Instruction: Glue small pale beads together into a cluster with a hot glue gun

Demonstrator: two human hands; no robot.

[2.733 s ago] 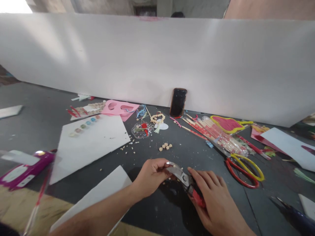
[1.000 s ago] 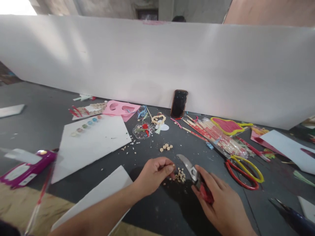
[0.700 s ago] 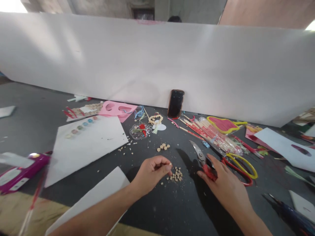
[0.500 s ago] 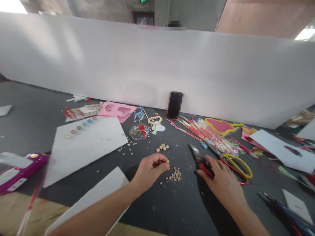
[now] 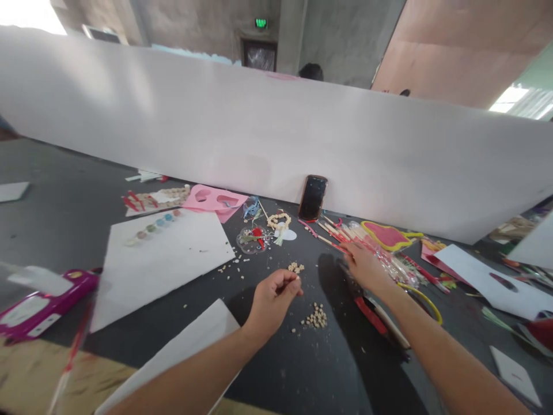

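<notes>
My left hand [image 5: 274,302] is closed in a pinch, a tiny pale bead [image 5: 298,278] between thumb and forefinger. Below and to its right lies a loose pile of small wooden beads [image 5: 317,317]. Just beyond its fingertips sits a small cluster of flower-shaped bead pieces [image 5: 296,267]. My right hand [image 5: 363,265] reaches over the red-and-wood sticks [image 5: 334,243], fingers extended and slightly blurred; whether they touch a stick is unclear. Red-handled pruning shears [image 5: 371,314] lie beneath my right wrist, their blades partly hidden.
A phone [image 5: 313,197] leans against the white partition [image 5: 242,132]. White boards [image 5: 159,271] and a purple glue gun [image 5: 52,300] lie at left. Near the partition are a beaded ring [image 5: 279,221] and a clear tray [image 5: 253,239]. Yellow-handled scissors [image 5: 425,300] are partly covered by my right arm.
My right hand has let go of the pruning shears and moved forward to the sticks; the shears now lie turned on the table. My left hand keeps its pinch. The view has shifted slightly.
</notes>
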